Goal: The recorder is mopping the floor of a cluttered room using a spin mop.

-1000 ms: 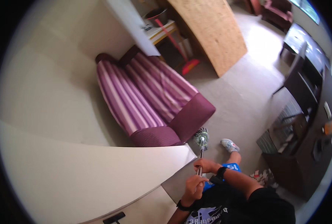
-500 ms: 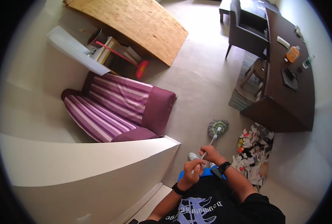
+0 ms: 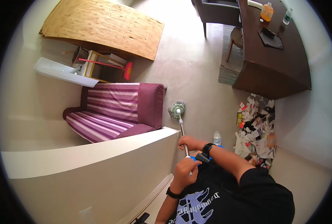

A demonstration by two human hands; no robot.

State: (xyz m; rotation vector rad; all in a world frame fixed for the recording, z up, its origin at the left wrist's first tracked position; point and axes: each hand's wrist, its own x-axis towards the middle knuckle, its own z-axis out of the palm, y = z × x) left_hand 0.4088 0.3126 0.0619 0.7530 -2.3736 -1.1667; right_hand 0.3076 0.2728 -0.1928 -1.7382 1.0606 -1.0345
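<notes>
A mop (image 3: pixel 183 128) slants across the floor in front of me, its round grey-green fringed head (image 3: pixel 177 109) lying flat near the corner of the striped sofa. My left hand (image 3: pixel 185 173) wraps round the white upper end of the handle, close to my body. Lower on the metal pole, my right hand (image 3: pixel 190 143) is closed round it, the wrist crossing in front of me. Both wrists carry black bands. One shoe (image 3: pixel 217 137) shows on the floor to the right of the pole.
A low wall (image 3: pixel 136 156) stands at my left, beside the purple striped sofa (image 3: pixel 112 102). To the right, paper scraps (image 3: pixel 257 128) are heaped below a dark desk (image 3: pixel 279 65) with bottles. A wooden board (image 3: pixel 106 28) and a red broom (image 3: pixel 128 71) are at the far left.
The mop head has swung left, from near the paper heap to beside the sofa. Both hands moved with the pole, the right one leftward across my body. My view has shifted too.
</notes>
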